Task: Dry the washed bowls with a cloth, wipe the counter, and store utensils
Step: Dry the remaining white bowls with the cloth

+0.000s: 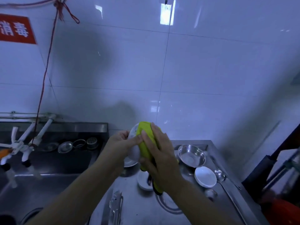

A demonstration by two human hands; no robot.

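Two hands were counted, a left hand (121, 140) and a right hand (158, 153), and one yellow-green cloth (146, 137) was seen. Three white bowls were counted: a held white bowl (134, 143), a white bowl on the counter (205, 177), and a partly hidden white bowl (142, 180). One steel bowl (191, 155) was counted on the same steel counter (138, 208). One pair of tongs (116, 207) was seen near the front edge. Two sink strainers were counted, a domed strainer (92, 141) and a flat strainer (65, 146). One red sign (15, 30) was counted on the wall.
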